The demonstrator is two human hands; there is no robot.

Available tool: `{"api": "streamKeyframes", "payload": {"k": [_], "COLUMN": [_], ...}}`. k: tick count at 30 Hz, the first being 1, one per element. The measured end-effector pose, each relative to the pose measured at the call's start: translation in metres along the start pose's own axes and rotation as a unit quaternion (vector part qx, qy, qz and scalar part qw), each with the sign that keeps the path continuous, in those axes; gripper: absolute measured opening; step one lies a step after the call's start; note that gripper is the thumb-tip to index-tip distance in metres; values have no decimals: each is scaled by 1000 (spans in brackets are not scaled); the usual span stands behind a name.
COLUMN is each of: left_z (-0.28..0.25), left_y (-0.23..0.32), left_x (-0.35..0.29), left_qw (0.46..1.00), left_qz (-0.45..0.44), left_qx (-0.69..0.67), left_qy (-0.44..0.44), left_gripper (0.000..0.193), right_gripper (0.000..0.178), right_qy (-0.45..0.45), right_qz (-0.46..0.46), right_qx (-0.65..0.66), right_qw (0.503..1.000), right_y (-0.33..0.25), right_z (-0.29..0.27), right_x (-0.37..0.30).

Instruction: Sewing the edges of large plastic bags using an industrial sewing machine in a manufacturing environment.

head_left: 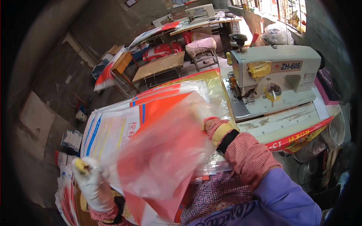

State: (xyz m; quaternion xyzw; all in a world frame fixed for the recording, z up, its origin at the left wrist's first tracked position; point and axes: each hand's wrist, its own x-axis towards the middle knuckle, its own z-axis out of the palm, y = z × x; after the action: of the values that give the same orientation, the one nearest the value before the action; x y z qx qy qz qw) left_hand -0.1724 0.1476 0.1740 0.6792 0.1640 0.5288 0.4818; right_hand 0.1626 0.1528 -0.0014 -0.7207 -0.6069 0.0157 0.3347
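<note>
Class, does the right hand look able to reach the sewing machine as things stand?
Probably yes: the right hand is just left of the sewing machine, and nothing solid shows between them, though the blurred clear plastic at that hand might hamper it.

We see clear plastic film [162,154], thin and glossy, and smooth, slightly shiny plastic bags [105,130]. Our white left glove [93,184] looks like matt cloth; our checked sleeve [249,152] is cloth too. The sewing machine [281,80] looks like painted metal with a shiny metal plate [241,110]; the tabletop [284,122] looks scuffed.
</note>
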Motion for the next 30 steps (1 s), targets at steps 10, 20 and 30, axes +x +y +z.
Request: {"api": "streamKeyframes", "payload": {"k": [10, 20, 30], "left_z": [52, 183, 199], "left_y": [-68, -53, -108], "left_x": [-45, 79, 112], "left_qw": [676, 607, 523], "left_qz": [-54, 443, 196], "left_qx": [192, 539, 699], "left_qy": [-709, -382, -446], "left_gripper": [11, 24, 30], "right_gripper": [41, 54, 51], "right_qy": [146, 164, -88], "right_qz": [200, -2, 49], "right_qx": [834, 97, 448], "right_qw": [494, 982, 888], "right_y": [-11, -82, -75], "right_z": [40, 15, 16], "right_x": [-12, -21, -74]}}
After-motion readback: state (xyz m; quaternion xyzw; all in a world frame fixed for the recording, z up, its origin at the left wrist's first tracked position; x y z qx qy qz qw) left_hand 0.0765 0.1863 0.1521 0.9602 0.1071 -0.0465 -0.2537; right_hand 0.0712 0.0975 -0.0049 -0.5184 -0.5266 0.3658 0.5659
